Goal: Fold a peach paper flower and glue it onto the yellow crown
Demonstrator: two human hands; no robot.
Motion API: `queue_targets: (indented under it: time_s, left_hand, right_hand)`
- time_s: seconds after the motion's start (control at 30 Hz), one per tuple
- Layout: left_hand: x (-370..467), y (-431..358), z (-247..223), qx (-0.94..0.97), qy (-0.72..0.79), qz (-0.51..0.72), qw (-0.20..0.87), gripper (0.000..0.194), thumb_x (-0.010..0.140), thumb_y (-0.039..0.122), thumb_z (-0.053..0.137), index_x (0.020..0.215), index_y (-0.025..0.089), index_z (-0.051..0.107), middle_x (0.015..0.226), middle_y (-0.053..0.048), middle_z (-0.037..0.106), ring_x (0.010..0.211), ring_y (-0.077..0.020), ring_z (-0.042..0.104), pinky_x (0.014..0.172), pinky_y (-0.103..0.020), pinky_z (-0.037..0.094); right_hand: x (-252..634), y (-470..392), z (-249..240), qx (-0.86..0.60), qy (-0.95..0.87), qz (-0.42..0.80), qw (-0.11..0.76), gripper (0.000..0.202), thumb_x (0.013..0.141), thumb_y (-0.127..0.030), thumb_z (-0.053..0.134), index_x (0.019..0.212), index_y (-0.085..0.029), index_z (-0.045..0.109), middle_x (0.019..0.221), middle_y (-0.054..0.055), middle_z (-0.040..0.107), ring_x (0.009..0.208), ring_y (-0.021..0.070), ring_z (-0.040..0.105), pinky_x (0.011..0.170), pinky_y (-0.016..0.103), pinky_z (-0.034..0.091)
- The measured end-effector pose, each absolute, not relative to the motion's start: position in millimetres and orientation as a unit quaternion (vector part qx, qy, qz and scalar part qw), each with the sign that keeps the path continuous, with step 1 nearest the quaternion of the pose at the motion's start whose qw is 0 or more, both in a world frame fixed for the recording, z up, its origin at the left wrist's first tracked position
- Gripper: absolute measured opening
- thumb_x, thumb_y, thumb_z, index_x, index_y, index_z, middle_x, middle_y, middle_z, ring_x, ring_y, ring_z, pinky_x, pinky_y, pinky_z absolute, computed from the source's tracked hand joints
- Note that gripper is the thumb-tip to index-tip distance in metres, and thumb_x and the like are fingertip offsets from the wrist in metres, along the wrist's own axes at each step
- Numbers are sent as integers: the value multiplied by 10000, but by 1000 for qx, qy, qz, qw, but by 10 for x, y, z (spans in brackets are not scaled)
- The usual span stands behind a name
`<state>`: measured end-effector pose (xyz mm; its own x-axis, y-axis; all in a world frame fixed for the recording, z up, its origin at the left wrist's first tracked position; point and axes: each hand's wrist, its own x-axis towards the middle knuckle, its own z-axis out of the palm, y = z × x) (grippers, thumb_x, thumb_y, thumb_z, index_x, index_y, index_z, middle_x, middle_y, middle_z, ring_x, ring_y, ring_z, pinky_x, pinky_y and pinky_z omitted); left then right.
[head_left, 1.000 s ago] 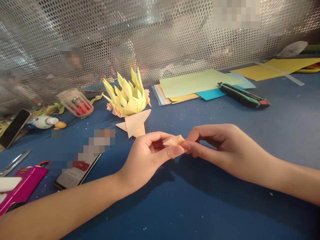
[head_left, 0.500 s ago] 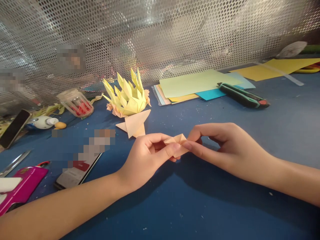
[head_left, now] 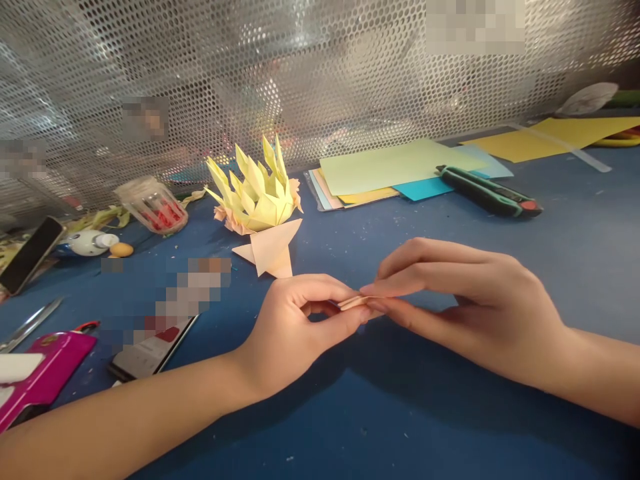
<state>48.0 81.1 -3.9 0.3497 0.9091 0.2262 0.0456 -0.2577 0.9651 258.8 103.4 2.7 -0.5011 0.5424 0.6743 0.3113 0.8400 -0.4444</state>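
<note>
Between my two hands, above the blue table, is a small folded peach paper piece (head_left: pixel 354 303), seen nearly edge-on. My left hand (head_left: pixel 295 333) pinches its left side between thumb and fingers. The thumb and fingertips of my right hand (head_left: pixel 480 307) press on its right end, and those fingers cover part of it. Just behind my left hand, flat peach folded pieces (head_left: pixel 275 248) lie on the table. Beyond them stands a yellow-green origami form (head_left: pixel 265 193) with upright pointed petals and peach pieces around its base.
Coloured paper sheets (head_left: pixel 395 167) and a green-black cutter (head_left: pixel 487 191) lie at the back right. Leftward are a clear jar (head_left: pixel 153 207), a phone (head_left: pixel 155 350), a magenta object (head_left: pixel 55 363) and a dark phone (head_left: pixel 31 257). A perforated metal panel (head_left: pixel 340 73) borders the table's back.
The small paper has turned from showing its opened face to a flatter, edge-on view. My right hand has rotated, its fingers now lying over the paper's right end.
</note>
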Motion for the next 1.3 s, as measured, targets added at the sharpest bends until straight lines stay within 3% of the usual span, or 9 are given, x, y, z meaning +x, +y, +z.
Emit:
queue_targets:
  time_s: [0.2,0.47,0.7,0.87,1.03,1.3]
  left_hand:
    - [478,796,-10,659,365,429,498,135,873,133,753,753,178,793,766,0,767,731,-102,692,704,-154,560]
    - [465,822,-18,597,367,440,561,175,819,82,778,673,172,745,701,15,734,698,-108,677,694,-167,563]
    - [463,818,-4,585,327,432,603,236,899,169,754,668,169,706,690,17,711,678,-89,630,714,-172,556]
    - [456,817,3,586,342,437,591,224,883,196,778,672,169,710,673,12,685,675,-105,617,695,-197,543]
    - [447,799,-14,622,355,433,547,133,896,186,754,763,182,757,723,9,695,694,-113,611,681,-209,520]
    - [472,786,-32,680,378,461,427,137,890,195,749,757,166,748,791,-30,725,764,-152,662,723,-242,533]
  right_hand:
    - [2621,981,17,-232,-860,95,445,180,925,-165,692,954,-328,763,862,-4,712,700,137,687,664,267,576]
    - [2619,1020,14,-199,-889,-1,413,151,960,-180,664,1027,-279,757,945,46,728,738,159,694,686,309,574]
    - [2654,1024,23,-181,-897,19,404,309,964,-146,647,1214,-314,718,1044,41,736,853,168,715,803,294,597]
    - [2649,1045,64,-160,-905,6,393,270,993,-208,621,1217,-313,728,1060,48,752,872,172,726,807,303,602]
    - [2624,1016,75,-210,-875,140,413,188,983,-236,641,1120,-253,769,951,34,749,760,121,714,673,225,585]
    - [2580,1029,13,-319,-795,310,411,109,861,-387,787,880,-279,787,857,2,749,776,152,694,678,253,566]
